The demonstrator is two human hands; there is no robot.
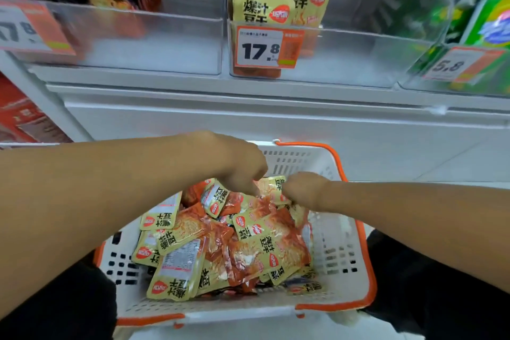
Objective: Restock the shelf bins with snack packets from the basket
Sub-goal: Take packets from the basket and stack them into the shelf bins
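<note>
As both hands dip into my white slatted basket (334, 246), the left hand (242, 168) and right hand (303, 188) seemingly pinch yellow-and-orange foil snack packets (271, 188) lying directly beneath their fingers, centre frame.

basket (356, 229) at 6 o'clock, snack packets (234, 240) inside | shelf bins (345, 52) at 12, behind basket | both hands over packets, left hand (242, 165) at 10 of right hand (303, 188)

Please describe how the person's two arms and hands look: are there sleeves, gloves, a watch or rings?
Both forearms are bare up to the edge of the picture; no sleeves show. The left hand and the right hand wear no gloves. No watch, bracelet or ring is visible, though the fingers are partly hidden and blurred. Dark clothing shows below the arms.
</note>
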